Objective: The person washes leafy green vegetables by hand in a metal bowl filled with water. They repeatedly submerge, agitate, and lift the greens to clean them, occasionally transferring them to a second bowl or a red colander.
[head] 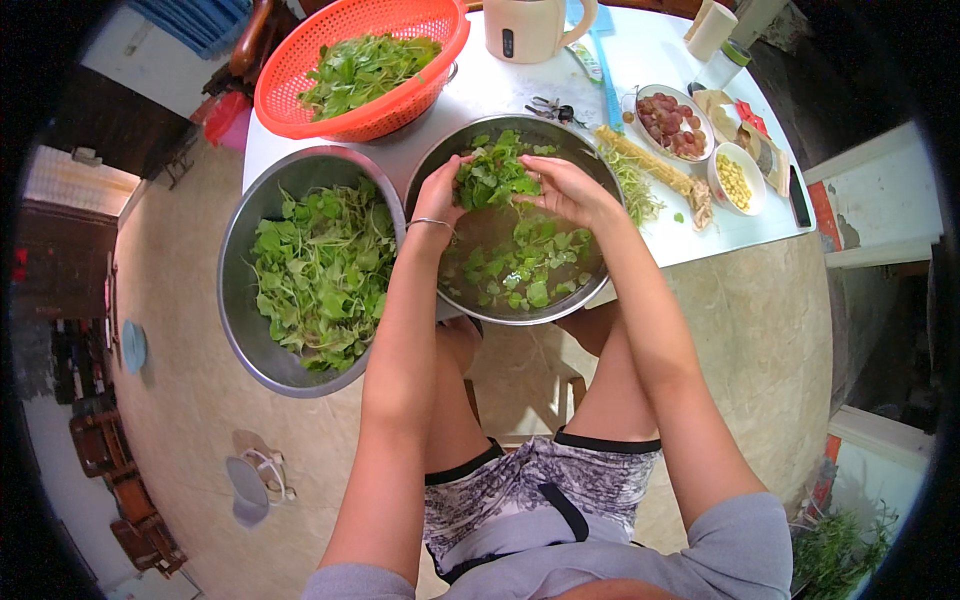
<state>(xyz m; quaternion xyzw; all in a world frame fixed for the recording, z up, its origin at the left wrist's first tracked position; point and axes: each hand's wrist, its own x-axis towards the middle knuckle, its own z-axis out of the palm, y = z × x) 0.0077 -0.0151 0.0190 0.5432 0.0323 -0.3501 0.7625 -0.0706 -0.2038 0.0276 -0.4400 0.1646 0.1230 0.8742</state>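
Observation:
A round metal basin of water (480, 229) stands before me, with green leaves (536, 262) floating in it. Over its far part my left hand (442, 189) and my right hand (564, 187) hold a bunch of leafy greens (491, 174) between them, left hand on one side and right hand on the other. A bracelet circles my left wrist. Left of this basin, a larger metal basin (238, 300) contains a big heap of leafy greens (326, 274). Behind both, an orange plastic colander (281, 105) holds more greens (367, 71).
On the white table (679, 244) at right are a plate of grapes (671, 124), a bowl of yellow kernels (733, 181), a long bundle of stalks (645, 159), trimmed stems (637, 199) and a phone (799, 199). A cream kettle (521, 30) stands at the back.

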